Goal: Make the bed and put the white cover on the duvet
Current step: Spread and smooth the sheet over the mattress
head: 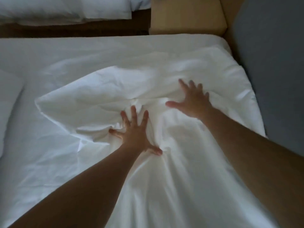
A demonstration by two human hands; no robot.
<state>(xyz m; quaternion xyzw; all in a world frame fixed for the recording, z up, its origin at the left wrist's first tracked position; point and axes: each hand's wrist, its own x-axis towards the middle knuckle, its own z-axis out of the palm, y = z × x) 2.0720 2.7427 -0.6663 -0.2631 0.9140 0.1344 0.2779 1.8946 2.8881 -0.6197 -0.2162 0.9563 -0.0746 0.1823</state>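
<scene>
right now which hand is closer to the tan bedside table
Right. The right hand is spread over the white cover, in line with the tan bedside table; the left hand presses the cover farther back and leftward.

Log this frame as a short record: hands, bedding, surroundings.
left hand: open, fingers spread, pressing on the white cover
right hand: open, fingers spread, blurred; at the cover, contact unclear
white cover: bunched and creased mid-bed
bed: white sheet showing around it
pillow: at left edge
nightstand: tan, beyond the bed

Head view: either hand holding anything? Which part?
Nothing held. Left hand lies flat, fingers spread, on the bunched white cover; right hand open over it, contact unclear.
</scene>
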